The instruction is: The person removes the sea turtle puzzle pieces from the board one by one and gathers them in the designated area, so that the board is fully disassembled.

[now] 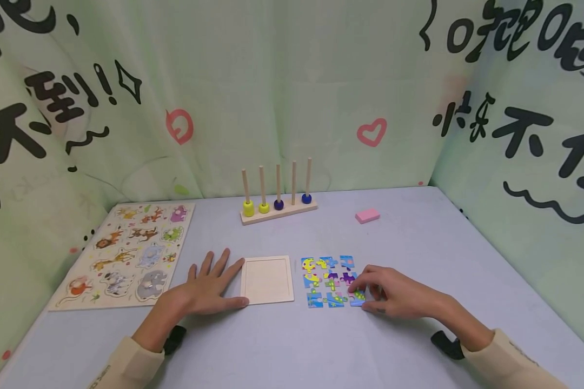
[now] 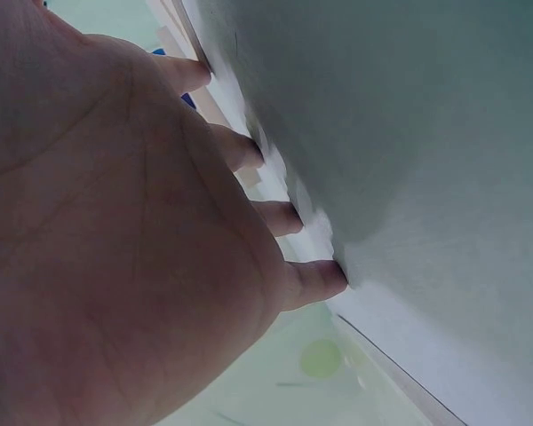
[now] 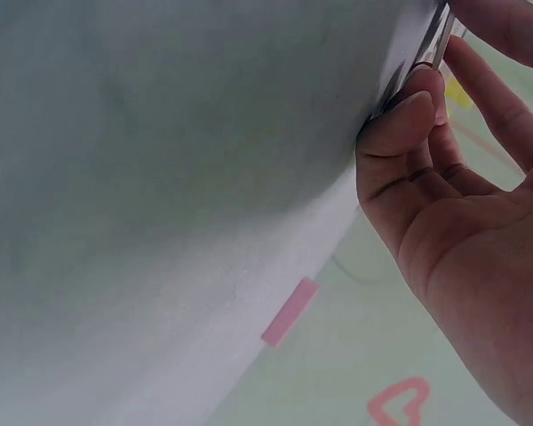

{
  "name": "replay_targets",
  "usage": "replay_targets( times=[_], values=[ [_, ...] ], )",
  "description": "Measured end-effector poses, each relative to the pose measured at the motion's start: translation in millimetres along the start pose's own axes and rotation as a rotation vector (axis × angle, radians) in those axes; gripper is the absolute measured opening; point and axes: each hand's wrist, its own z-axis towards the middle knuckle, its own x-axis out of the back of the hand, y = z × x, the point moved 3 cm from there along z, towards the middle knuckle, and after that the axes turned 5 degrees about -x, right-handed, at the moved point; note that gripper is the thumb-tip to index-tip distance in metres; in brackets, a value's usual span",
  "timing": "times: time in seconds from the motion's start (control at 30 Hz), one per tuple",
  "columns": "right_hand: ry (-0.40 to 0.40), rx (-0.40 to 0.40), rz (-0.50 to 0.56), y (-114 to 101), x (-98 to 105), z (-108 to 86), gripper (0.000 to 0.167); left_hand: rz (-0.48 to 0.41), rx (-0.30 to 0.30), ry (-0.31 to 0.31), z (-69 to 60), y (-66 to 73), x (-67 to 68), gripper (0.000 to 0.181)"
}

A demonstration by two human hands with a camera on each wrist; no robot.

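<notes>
A shallow square wooden puzzle tray [image 1: 267, 280] lies in the middle of the table. My left hand [image 1: 201, 292] is spread flat beside it, index fingertip and thumb tip touching its left edge. Several colourful jigsaw pieces [image 1: 314, 300] are laid out in rows to the right of the tray. At the near right corner of these rows, my right hand [image 1: 394, 292] pinches a blue and green jigsaw piece [image 1: 357, 296] between thumb and fingers. In the right wrist view only a thin edge of that piece [image 3: 445, 40] shows, and the right hand [image 3: 462, 204] has its other fingers curled.
At the far side stands a wooden peg stand [image 1: 277, 214] with yellow and dark blue beads. A pink block [image 1: 367, 216] lies at the back right. On the left, an animal puzzle board [image 1: 126, 254] extends under or behind the left forearm. Printed curtains surround the table.
</notes>
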Motion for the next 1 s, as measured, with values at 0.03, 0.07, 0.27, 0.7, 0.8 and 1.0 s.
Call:
replay_targets(
  times=[0.03, 0.07, 0.27, 0.7, 0.8, 1.0],
  values=[
    [0.000, 0.000, -0.002, 0, 0, 0.0, 0.031, 0.003, -0.003, 0.006, 1.1, -1.7, -1.5, 0.106],
    [0.001, -0.001, -0.003, 0, 0, 0.1, 0.031, 0.002, -0.002, 0.007, 1.5, -1.6, -1.6, 0.106],
    [0.003, -0.007, 0.003, 0, 0, -0.3, 0.030, -0.008, 0.000, 0.007, 3.4, -2.5, -1.8, 0.107],
    [0.002, -0.021, -0.007, 2, 0, 0.2, 0.029, 0.020, 0.013, 0.010, 8.5, -6.3, -6.5, 0.109],
    [0.000, -0.022, -0.009, 1, 0, 0.1, 0.029, 0.023, 0.003, 0.017, 8.8, -8.2, -8.7, 0.107],
    [-0.006, -0.034, 0.001, 1, -1, -0.2, 0.030, 0.034, 0.000, -0.007, 0.2, 4.6, -0.3, 0.099]
  ],
)
